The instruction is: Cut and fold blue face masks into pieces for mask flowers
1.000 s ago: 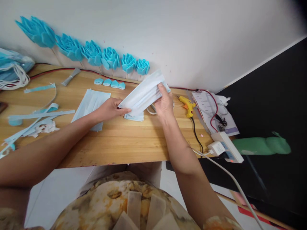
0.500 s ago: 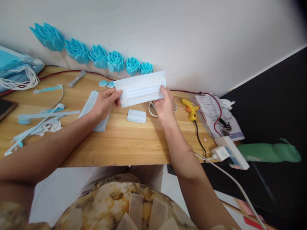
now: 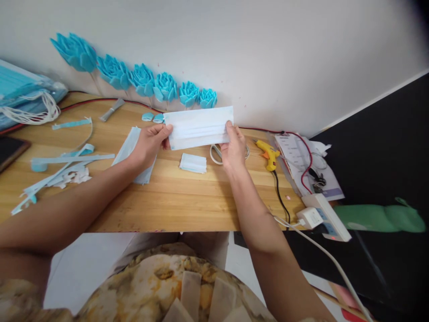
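A pale pleated face mask without ear loops (image 3: 200, 127) is held up above the table between my two hands. My left hand (image 3: 151, 142) pinches its left edge, thumb in front. At the right edge my right hand (image 3: 233, 145) grips it, thumb on the front and fingers behind. Below it lies a small stack of cut mask pieces (image 3: 193, 163). Another flat mask (image 3: 128, 145) rests partly under my left forearm. White-handled scissors (image 3: 215, 154) sit behind my right hand, their blades hidden. Two small blue petals (image 3: 147, 117) lie past my left hand.
Several blue flowers on stems (image 3: 142, 80) lean along the wall. A yellow glue gun (image 3: 268, 154), papers (image 3: 295, 161) and a power strip (image 3: 330, 219) are on the right. Offcut strips (image 3: 67, 167), a phone (image 3: 11, 152) and bagged masks (image 3: 23, 85) occupy the left.
The mask has turned slightly more level, its right end lower, with both hands keeping their hold. The whole view has shifted a little, so the table things appear further right.
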The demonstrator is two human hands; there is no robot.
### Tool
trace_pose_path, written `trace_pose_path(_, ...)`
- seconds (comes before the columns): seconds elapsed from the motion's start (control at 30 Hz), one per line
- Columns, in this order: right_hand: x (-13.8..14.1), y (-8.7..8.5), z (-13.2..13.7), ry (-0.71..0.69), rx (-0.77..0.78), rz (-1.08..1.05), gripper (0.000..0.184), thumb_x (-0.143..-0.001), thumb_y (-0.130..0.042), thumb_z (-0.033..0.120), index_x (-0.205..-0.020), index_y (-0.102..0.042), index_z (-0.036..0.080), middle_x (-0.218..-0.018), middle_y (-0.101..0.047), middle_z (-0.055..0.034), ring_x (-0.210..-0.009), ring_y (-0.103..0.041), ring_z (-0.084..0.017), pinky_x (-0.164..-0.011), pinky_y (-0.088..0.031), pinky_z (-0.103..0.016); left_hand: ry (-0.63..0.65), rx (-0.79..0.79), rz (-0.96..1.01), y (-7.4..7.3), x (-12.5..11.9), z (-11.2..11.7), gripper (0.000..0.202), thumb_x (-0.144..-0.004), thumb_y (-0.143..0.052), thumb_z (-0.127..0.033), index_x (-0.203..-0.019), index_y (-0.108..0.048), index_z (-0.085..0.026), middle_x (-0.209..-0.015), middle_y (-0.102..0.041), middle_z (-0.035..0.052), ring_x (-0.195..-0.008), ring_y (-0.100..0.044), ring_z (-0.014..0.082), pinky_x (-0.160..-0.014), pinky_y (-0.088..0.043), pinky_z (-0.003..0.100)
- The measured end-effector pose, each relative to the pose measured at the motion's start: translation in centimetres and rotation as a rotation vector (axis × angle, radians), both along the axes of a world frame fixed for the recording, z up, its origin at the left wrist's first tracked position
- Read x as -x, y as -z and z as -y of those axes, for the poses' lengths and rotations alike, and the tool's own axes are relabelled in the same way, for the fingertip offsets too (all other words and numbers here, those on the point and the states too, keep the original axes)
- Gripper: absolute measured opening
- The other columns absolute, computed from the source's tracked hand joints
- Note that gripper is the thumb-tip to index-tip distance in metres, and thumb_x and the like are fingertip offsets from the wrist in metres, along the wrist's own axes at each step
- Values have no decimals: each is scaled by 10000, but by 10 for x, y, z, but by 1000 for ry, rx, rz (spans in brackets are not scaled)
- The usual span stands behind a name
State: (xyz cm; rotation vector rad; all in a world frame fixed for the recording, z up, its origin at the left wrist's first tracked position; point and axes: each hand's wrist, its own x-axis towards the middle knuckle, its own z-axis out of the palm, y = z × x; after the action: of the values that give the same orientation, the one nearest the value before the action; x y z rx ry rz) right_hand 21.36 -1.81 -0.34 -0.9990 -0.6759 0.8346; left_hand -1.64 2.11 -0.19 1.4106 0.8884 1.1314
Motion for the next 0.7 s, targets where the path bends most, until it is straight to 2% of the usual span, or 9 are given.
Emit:
trace_pose_path(0.17, 2, 1, -1, 10, -2, -33, 384, -715, -840, 544, -868, -677, 232, -930, -768, 8, -1052, -733, -188, -919, -609, -325, -7, -22, 32, 3, -1, -2, 572, -928, -673, -525, -483, -538, -192, -474, -491, -2, -487, -431, 97, -523, -355, 249)
trace_pose_path(0.27, 2, 1, -2, 16, 5, -36, 393, -699, -849, 550, -842, -669, 231, -915, -765, 9, -1032, -733, -190, -890, -610, -322, -7, 4, 73, 5, -2, -3, 536, -937, -664, -533, -539, -549, -194, -492, -523, -6, -468, -467, 102, -501, -390, 243)
trace_pose_path(0.37, 2, 1, -3, 15, 28, -22, 443, -659, -868, 577, -839, -668, 225, -908, -764, 4, -1018, -731, -204, -859, -612, -331, 13, 47, 107, 7, -4, -3, 449, -880, -728, -534, -623, -594, -191, -546, -575, -6, -482, -518, 120, -489, -430, 247)
trace_pose_path(0.47, 3, 1, -2, -1, 57, 14, 473, -636, -876, 601, -825, -662, 223, -880, -755, 4, -993, -726, -208, -832, -606, -326, 34, 92, 89, 7, -5, 1, 335, -762, -843, -476, -797, -703, -174, -691, -680, 23, -654, -651, 188, -583, -520, 280)
trace_pose_path(0.53, 4, 1, -1, -18, 65, 49, 468, -652, -861, 609, -821, -657, 224, -862, -744, 7, -982, -720, -202, -828, -596, -319, 54, 110, 70, 6, -5, 3, 373, -698, -892, -426, -914, -741, -163, -826, -737, 59, -828, -704, 254, -694, -572, 330)
trace_pose_path(0.6, 5, 1, 0, -35, 70, 80, 454, -674, -845, 610, -831, -661, 226, -862, -739, 4, -974, -714, -197, -824, -587, -314, 59, 116, 50, 8, -4, 4, 396, -670, -910, -404, -936, -751, -158, -908, -751, 83, -912, -708, 290, -754, -586, 370)
trace_pose_path(0.7, 6, -1, 2, -48, 46, 107, 425, -677, -847, 575, -890, -691, 243, -910, -751, 1, -976, -710, -194, -828, -583, -311, 26, 79, 34, 13, -3, 0, 356, -692, -891, -421, -899, -756, -166, -892, -738, 68, -903, -705, 288, -774, -580, 391)
